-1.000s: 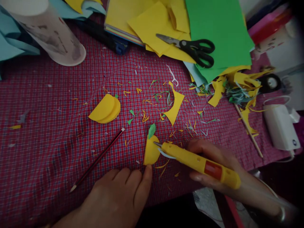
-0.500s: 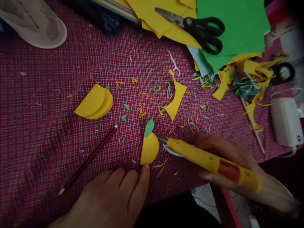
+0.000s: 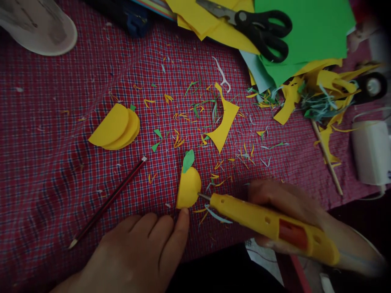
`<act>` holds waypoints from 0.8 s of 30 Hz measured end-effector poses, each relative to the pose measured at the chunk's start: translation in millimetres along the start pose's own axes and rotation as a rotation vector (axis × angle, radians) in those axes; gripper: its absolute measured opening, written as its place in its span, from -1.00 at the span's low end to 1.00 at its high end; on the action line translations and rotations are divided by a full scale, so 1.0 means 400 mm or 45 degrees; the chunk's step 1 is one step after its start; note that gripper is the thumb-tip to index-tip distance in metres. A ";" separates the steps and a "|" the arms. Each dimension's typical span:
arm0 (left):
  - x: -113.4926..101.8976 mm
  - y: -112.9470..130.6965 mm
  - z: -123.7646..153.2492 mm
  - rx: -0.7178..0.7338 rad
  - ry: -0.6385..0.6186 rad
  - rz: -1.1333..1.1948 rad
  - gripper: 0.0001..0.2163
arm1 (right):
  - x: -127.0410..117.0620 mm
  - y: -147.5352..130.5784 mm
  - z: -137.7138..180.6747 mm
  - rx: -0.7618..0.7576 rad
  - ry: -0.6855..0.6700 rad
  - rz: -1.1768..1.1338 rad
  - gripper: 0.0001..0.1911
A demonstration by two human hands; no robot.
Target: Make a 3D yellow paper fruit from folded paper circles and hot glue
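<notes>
My right hand (image 3: pixel 281 203) is wrapped round a yellow hot glue gun (image 3: pixel 271 224) with a red window. Its metal nozzle meets the curved right edge of a folded yellow paper half-circle (image 3: pixel 189 189). A green paper leaf (image 3: pixel 188 161) sticks up from the top of this piece. My left hand (image 3: pixel 137 244) rests palm down on the cloth, fingers bent and close together, one fingertip holding the lower corner of the half-circle. To the left lie overlapping yellow paper half-circles (image 3: pixel 114 128) and a dark red pencil (image 3: pixel 106 203).
Black-handled scissors (image 3: pixel 262 28) lie on yellow and green paper (image 3: pixel 305 32) at the back. A yellow offcut (image 3: pixel 226 122), small scraps and a white floss pick (image 3: pixel 224 79) are on the checked cloth (image 3: pixel 61 162). A wooden stick (image 3: pixel 328 158) and white adapter (image 3: pixel 371 150) are right.
The glue gun's nozzle has moved down along the curved edge of the half-circle and now touches it lower. My left fingertip stays on the corner. The whole view has shifted slightly.
</notes>
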State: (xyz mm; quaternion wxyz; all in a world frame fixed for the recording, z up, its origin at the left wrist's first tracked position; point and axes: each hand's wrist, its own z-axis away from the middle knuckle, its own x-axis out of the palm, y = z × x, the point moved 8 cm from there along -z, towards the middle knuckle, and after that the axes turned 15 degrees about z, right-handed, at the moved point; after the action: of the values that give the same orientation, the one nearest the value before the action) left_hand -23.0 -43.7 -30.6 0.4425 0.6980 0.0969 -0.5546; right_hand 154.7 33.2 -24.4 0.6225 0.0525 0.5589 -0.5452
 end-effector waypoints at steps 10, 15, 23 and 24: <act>-0.016 0.003 -0.017 0.039 -0.059 0.016 -0.60 | -0.007 0.007 -0.014 0.018 0.150 -0.018 -0.60; -0.017 0.014 -0.016 0.075 -0.096 0.006 -0.59 | 0.029 -0.018 0.009 -0.063 -0.049 -0.028 -0.67; 0.000 0.016 -0.008 0.031 -0.139 -0.157 -0.54 | 0.031 -0.044 0.000 -0.034 -0.017 -0.021 -0.66; -0.003 0.017 -0.010 0.039 -0.136 -0.165 -0.55 | 0.032 -0.050 -0.005 -0.043 -0.027 -0.014 -0.65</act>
State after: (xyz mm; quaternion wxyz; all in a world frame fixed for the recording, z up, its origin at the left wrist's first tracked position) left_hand -16.4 -44.5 -26.3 0.3996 0.6664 0.1098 -0.6198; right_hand 136.0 18.6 -24.0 0.6262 0.0331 0.5618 -0.5396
